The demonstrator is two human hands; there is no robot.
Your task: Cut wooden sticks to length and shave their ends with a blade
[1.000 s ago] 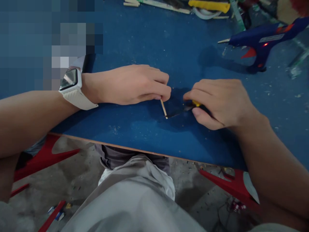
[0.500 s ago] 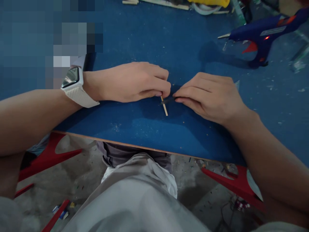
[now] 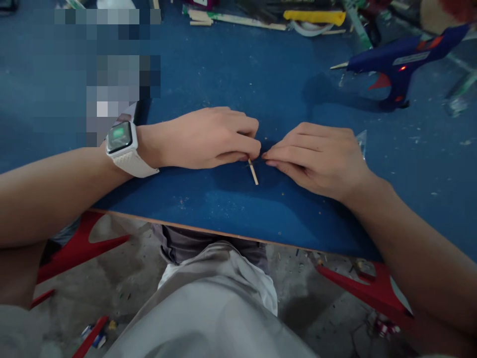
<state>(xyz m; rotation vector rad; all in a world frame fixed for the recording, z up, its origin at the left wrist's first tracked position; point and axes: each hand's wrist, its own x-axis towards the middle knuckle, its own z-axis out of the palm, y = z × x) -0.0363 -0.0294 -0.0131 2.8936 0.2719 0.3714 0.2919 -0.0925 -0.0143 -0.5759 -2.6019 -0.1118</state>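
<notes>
Left hand point(image 3: 208, 136), watch point(image 3: 119, 137) at the wrist, curled shut, fingertips pinning a thin wooden stick point(image 3: 253, 172) flat on the blue tabletop point(image 3: 223, 64). Right hand point(image 3: 316, 156) closed, fingertips meeting the stick's upper end; anything held there hidden. Likely mid-cut or mid-trim; steady pressure called for next. Glue gun point(image 3: 398, 62) lit, far right.

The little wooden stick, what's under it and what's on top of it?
The wooden stick lies on the blue tabletop. The left hand pins its far end, and the right hand meets it there; whatever the right fingers hold is hidden.
</notes>
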